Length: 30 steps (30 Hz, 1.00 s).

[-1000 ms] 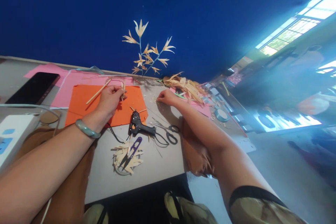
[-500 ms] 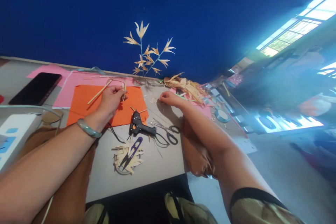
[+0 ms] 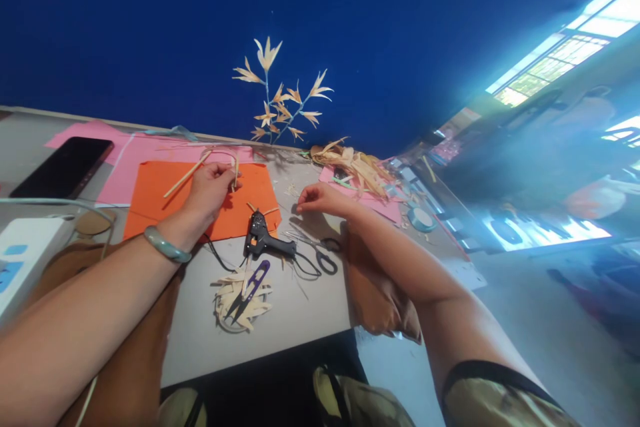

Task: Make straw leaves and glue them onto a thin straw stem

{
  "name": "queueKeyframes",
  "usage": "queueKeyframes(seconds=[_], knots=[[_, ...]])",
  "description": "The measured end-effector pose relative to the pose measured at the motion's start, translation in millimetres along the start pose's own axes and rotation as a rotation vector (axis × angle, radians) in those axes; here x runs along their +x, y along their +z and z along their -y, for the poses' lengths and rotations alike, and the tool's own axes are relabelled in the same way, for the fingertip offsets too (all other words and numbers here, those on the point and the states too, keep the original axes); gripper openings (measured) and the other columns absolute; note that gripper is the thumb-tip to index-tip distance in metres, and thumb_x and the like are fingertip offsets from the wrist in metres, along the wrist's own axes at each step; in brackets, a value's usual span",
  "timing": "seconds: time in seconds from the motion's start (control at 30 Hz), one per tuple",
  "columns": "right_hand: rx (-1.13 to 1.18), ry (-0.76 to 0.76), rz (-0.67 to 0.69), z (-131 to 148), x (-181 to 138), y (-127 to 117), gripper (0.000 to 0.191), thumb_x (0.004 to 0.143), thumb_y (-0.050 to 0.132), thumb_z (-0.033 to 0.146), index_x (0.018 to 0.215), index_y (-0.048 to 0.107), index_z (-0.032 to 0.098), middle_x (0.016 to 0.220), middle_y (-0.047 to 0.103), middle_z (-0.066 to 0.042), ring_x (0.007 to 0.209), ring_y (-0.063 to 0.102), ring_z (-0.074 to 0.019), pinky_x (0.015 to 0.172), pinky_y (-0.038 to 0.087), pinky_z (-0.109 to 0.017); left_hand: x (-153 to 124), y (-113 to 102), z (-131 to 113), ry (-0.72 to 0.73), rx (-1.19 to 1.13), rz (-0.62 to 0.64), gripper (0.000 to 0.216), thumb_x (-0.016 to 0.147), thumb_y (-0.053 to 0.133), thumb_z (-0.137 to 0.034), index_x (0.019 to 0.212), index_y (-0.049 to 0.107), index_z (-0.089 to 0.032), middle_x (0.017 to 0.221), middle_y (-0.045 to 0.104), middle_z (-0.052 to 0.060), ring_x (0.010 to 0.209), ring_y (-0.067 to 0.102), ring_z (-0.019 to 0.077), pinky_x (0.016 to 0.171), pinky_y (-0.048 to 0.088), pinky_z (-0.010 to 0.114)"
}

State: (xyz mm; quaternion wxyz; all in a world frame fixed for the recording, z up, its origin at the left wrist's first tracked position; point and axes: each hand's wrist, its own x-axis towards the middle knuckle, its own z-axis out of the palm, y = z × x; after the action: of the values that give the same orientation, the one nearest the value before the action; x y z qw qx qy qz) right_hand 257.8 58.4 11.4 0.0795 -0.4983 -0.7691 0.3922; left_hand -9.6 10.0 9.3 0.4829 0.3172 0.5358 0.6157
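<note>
My left hand (image 3: pixel 210 188) rests on an orange sheet (image 3: pixel 155 197), fingers closed round thin straw strips (image 3: pixel 187 175) and a curved piece. My right hand (image 3: pixel 320 200) hovers just above the grey table (image 3: pixel 300 313), fingertips pinched on something too small to make out. A black glue gun (image 3: pixel 265 240) lies between the hands, with black scissors (image 3: pixel 320 255) beside it. Purple thread snips (image 3: pixel 250 287) sit on a pile of cut straw leaves (image 3: pixel 240 300). A straw leaf sprig (image 3: pixel 283 100) is stuck on the blue wall.
A phone (image 3: pixel 63 167) lies at the far left on pink paper (image 3: pixel 125 160). A white power strip (image 3: pixel 23 260) sits at the left edge. Loose husks (image 3: pixel 357 167) and a tape roll (image 3: pixel 421 219) lie at the right. A brown cushion (image 3: pixel 375 293) is under my right forearm.
My right hand has lifted off the table and drawn slightly back toward me, fingers pinched. My left hand keeps its hold on the straw strips.
</note>
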Motion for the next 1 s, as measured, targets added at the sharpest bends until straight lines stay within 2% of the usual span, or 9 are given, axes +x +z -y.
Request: queueKeyframes(seconds=[0.13,0.27,0.43,0.57,0.77,1.0], knots=[[-0.313,0.036,-0.210,-2.2,17.8,6.3,0.014,0.078,0.065,0.025,0.084,0.070,0.013,0.079,0.072,-0.003,0.068,0.060,-0.0100,0.061,0.042,-0.018,-0.3,-0.1,0.1,0.001,-0.006,0.001,0.004,0.066,0.061,-0.016,0.066,0.057,-0.015,0.055,0.058,-0.003,0.049,0.056,0.0092,0.048,0.039,0.019],[-0.418,0.056,-0.250,-2.2,33.7,12.8,0.012,0.080,0.063,0.022,0.083,0.071,0.014,0.082,0.072,-0.006,0.074,0.061,-0.0137,0.067,0.042,-0.021,-0.4,-0.5,0.0,0.004,-0.013,0.001,0.005,0.066,0.061,-0.016,0.066,0.057,-0.015,0.054,0.057,-0.003,0.047,0.054,0.0087,0.048,0.039,0.019],[-0.500,0.055,-0.266,-0.8,38.4,16.2,0.013,0.082,0.057,0.017,0.079,0.069,0.014,0.089,0.072,-0.012,0.086,0.062,-0.0197,0.077,0.040,-0.026,0.9,-1.1,1.4,0.010,-0.005,0.006,0.006,0.066,0.062,-0.018,0.067,0.056,-0.015,0.055,0.057,-0.003,0.047,0.054,0.0090,0.049,0.039,0.019],[-0.437,0.058,-0.259,-5.8,40.2,8.3,0.013,0.084,0.054,0.018,0.080,0.066,0.013,0.084,0.071,-0.008,0.077,0.060,-0.0156,0.070,0.041,-0.023,2.0,-0.8,2.4,0.009,-0.006,0.002,0.004,0.066,0.061,-0.017,0.066,0.057,-0.015,0.055,0.057,-0.003,0.048,0.054,0.0088,0.050,0.040,0.020],[-0.208,0.049,-0.254,-17.8,43.3,-4.8,0.019,0.088,0.050,0.027,0.082,0.061,0.013,0.075,0.069,-0.003,0.058,0.056,-0.0090,0.053,0.039,-0.018,2.2,0.0,3.5,0.009,-0.021,0.003,0.003,0.066,0.060,-0.016,0.066,0.058,-0.015,0.058,0.059,-0.002,0.048,0.055,0.0087,0.050,0.041,0.020],[-0.111,-0.017,-0.266,-28.0,46.7,-12.7,0.015,0.070,0.071,0.023,0.076,0.063,0.013,0.067,0.067,-0.001,0.055,0.056,-0.0085,0.054,0.043,-0.019,0.1,0.6,-0.4,-0.009,-0.012,-0.013,0.003,0.066,0.061,-0.015,0.066,0.058,-0.015,0.054,0.058,-0.003,0.047,0.054,0.0094,0.048,0.040,0.019]])
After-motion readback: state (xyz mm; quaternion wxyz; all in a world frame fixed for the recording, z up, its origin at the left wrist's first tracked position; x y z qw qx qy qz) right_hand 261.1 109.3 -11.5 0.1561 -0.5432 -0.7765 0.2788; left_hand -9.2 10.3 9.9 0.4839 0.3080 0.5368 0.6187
